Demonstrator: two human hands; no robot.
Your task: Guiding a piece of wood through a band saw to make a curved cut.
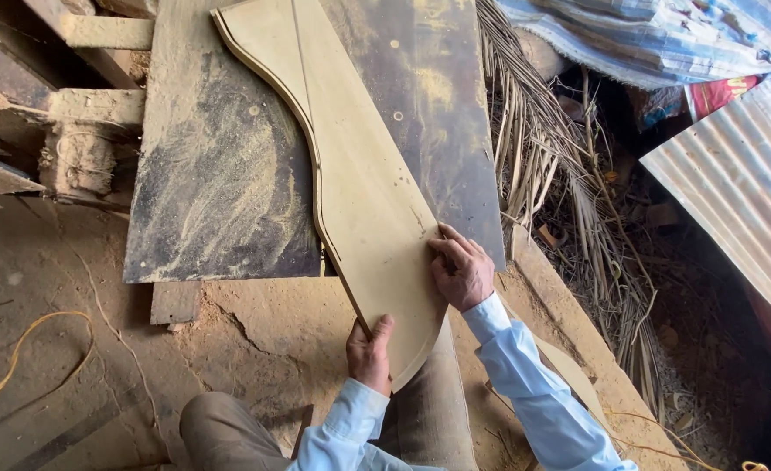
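A long, pale wooden board [351, 166] with one curved, wavy edge lies on a dark, sawdust-covered work table [220, 201]. Its rounded near end hangs past the table edge toward me. My left hand [370, 353] grips that near end from below, thumb on top. On the board's right edge rests my right hand [460, 270], fingers pressed flat against the wood. A second board of the same outline seems to lie directly under the top one. Both my arms wear light blue sleeves.
Dry palm fronds and stalks [551, 166] pile up right of the table. A corrugated metal sheet [734, 192] leans at far right. A yellow cord [19, 349] curls on the dirt floor at left. Old wooden beams [89, 105] stand at upper left.
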